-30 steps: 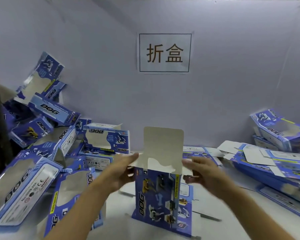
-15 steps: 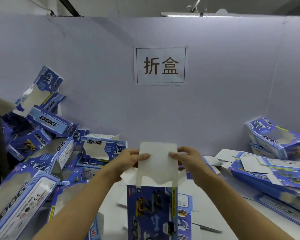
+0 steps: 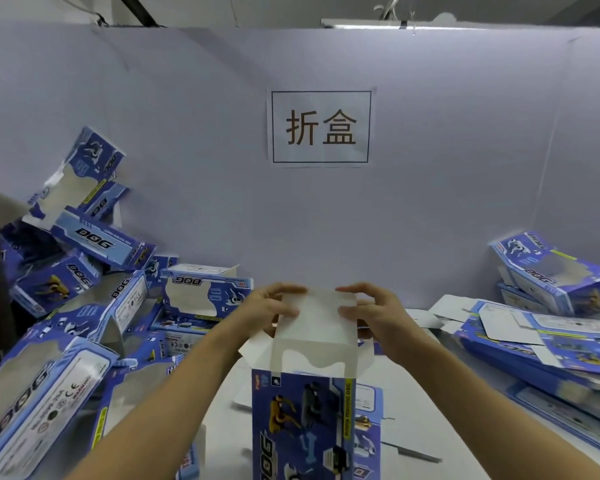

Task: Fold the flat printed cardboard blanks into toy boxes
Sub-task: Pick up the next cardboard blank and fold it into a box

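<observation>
A blue printed DOG toy box (image 3: 302,424) stands upright on the table in front of me, low in the middle. Its white top flap (image 3: 314,317) sticks up and leans back. My left hand (image 3: 269,308) pinches the flap's left edge, thumb in front and fingers behind. My right hand (image 3: 369,313) pinches the right edge the same way. Small white side flaps stick out just below both hands.
A heap of folded DOG boxes (image 3: 94,306) fills the left side. Flat blanks (image 3: 548,344) and a folded box (image 3: 551,275) lie stacked on the right. A white table (image 3: 426,414) lies below, a grey partition with a paper sign (image 3: 321,128) behind.
Both hands went from the box's upper sides to the top flap's edges, and the flap has tipped back. The view has tilted upward, so the box sits lower in frame.
</observation>
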